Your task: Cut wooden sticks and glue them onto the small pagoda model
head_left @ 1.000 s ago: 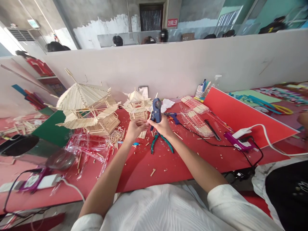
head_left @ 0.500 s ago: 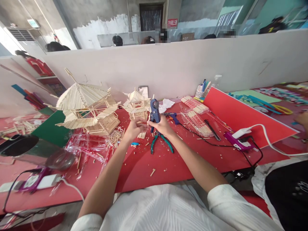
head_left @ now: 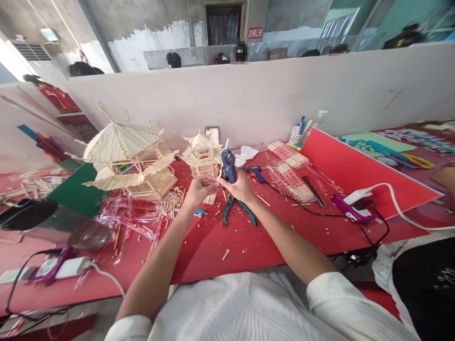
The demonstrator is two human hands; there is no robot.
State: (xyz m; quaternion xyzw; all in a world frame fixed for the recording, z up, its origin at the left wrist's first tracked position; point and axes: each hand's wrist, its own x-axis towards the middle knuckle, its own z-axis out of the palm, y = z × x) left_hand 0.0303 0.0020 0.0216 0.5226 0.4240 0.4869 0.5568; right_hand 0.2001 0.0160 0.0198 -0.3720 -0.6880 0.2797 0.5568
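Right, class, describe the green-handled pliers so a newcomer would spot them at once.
On the red table, find the right hand, which grips a dark blue cutter. Just below lie the pliers, handles spread towards the wearer. Green handles set them apart from that blue cutter.

Wht shirt (head_left: 241,308) w/ wavy ribbed texture, elbow-length slvs (head_left: 329,293), bare forearms (head_left: 284,232)

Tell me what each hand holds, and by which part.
Right hand: dark blue tool, by its lower, handle end. Left hand: fingertips near a thin wooden stick's lower end; whether they grip it is unclear.
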